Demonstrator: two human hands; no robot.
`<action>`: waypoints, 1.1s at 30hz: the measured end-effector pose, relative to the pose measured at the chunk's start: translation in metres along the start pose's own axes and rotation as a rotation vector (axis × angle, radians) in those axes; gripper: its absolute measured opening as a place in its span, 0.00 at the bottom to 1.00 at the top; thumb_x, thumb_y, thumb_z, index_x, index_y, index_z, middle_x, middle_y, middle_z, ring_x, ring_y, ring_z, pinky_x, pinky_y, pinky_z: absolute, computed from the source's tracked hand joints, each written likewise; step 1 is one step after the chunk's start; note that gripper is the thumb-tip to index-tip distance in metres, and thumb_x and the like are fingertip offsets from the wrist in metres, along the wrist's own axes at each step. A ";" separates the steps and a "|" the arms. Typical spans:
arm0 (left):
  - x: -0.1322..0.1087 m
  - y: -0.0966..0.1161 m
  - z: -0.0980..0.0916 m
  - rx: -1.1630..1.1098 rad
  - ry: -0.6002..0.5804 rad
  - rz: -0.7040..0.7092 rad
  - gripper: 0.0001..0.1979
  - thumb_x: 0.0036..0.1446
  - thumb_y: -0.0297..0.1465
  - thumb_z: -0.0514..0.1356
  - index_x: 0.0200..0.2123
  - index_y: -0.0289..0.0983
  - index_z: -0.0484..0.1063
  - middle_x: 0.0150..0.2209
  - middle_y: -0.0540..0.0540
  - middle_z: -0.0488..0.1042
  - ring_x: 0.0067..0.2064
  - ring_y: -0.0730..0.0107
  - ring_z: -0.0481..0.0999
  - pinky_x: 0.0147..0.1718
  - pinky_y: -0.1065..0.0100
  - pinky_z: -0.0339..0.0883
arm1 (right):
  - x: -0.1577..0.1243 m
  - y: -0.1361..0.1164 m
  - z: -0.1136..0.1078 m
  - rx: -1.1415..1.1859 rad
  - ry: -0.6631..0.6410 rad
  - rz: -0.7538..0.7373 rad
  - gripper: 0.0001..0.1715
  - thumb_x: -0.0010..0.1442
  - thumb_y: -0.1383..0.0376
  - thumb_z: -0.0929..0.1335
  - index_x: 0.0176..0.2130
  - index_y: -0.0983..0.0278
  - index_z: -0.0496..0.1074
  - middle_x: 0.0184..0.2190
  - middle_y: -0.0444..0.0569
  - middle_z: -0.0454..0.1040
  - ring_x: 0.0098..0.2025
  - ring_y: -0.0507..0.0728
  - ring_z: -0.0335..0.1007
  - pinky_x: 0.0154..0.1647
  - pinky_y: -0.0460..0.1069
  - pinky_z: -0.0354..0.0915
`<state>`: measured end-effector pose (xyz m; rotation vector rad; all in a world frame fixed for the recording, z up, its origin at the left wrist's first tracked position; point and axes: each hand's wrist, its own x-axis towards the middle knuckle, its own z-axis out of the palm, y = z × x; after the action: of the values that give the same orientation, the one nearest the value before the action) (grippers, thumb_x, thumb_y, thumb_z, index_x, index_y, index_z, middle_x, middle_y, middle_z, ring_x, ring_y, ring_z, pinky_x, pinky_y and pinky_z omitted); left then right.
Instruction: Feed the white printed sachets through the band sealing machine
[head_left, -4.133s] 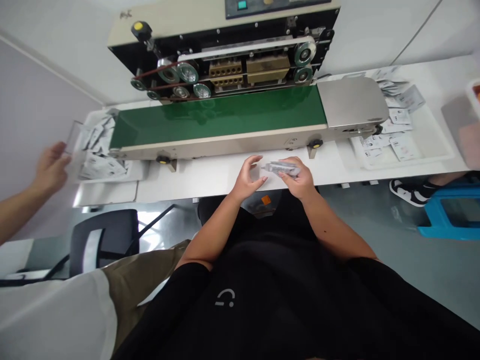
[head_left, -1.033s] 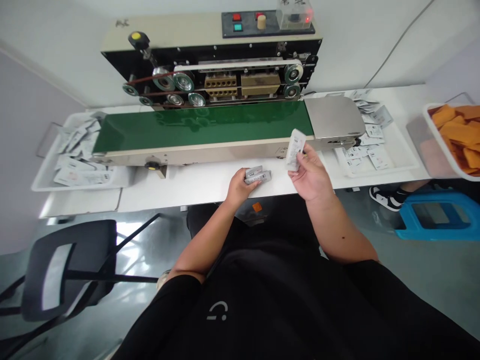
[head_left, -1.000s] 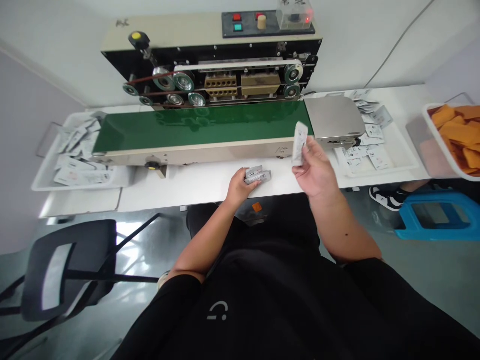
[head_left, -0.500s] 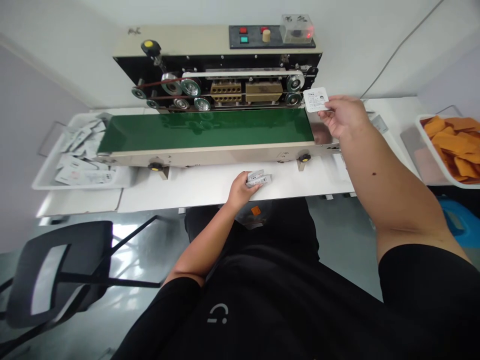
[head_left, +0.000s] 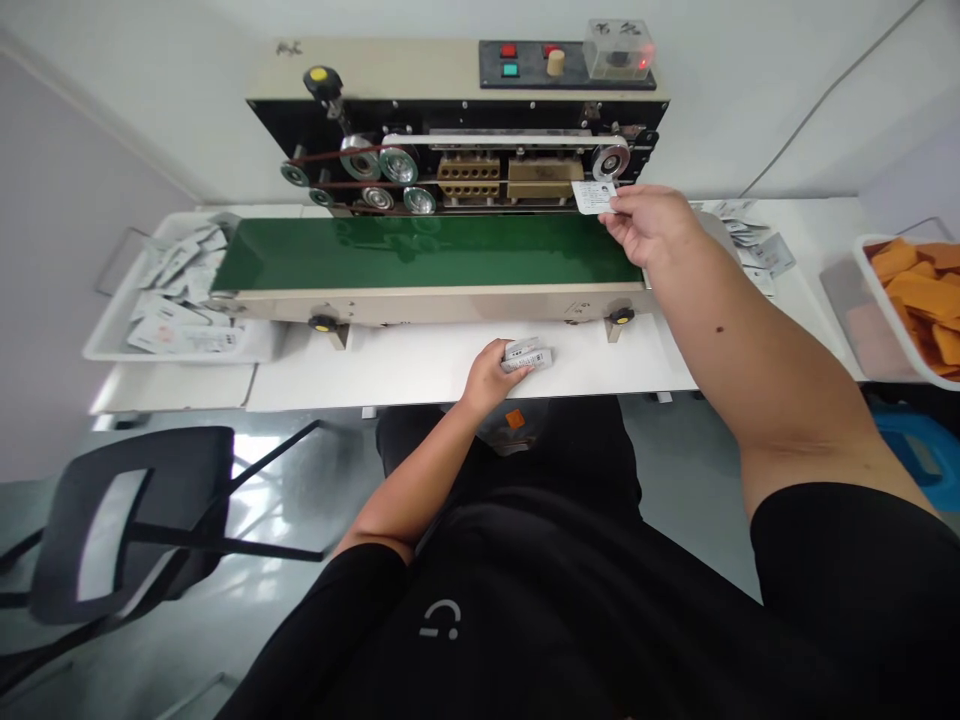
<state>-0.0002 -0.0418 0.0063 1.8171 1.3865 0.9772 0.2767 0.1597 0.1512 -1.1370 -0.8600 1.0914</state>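
My right hand [head_left: 651, 222] pinches a white printed packet [head_left: 594, 197] by its right edge. The packet's upper edge lies along the sealing band of a band sealer [head_left: 457, 75], near the right-hand wheel, above the right end of the green conveyor belt [head_left: 420, 255]. Near the table's front edge, my left hand [head_left: 491, 375] is closed around a few small white printed packets [head_left: 529, 355], held on edge. Whether the packets are full cannot be made out.
At the left stands a white bin [head_left: 97, 345] heaped with white packets. Several more packets [head_left: 757, 250] lie right of the sealer. A clear bin [head_left: 847, 310] of orange packets stands at the far right. A black chair [head_left: 150, 520] is at lower left.
My right hand has moved left along the sealer, taking its packet from beside the right-hand wheel to past it. My left hand stays nearly where it was. The view has shifted slightly.
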 end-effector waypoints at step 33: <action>0.002 0.001 -0.004 -0.287 -0.043 -0.079 0.28 0.53 0.45 0.75 0.51 0.37 0.75 0.49 0.40 0.83 0.48 0.57 0.81 0.45 0.62 0.73 | -0.203 0.160 -0.016 -0.099 -0.154 0.038 0.27 0.58 0.49 0.78 0.47 0.61 0.70 0.39 0.49 0.76 0.36 0.52 0.73 0.35 0.46 0.71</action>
<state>-0.0029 -0.0394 0.0092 1.5505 1.2136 1.0317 0.2023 -0.0307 -0.0073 -1.1666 -1.0259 1.1901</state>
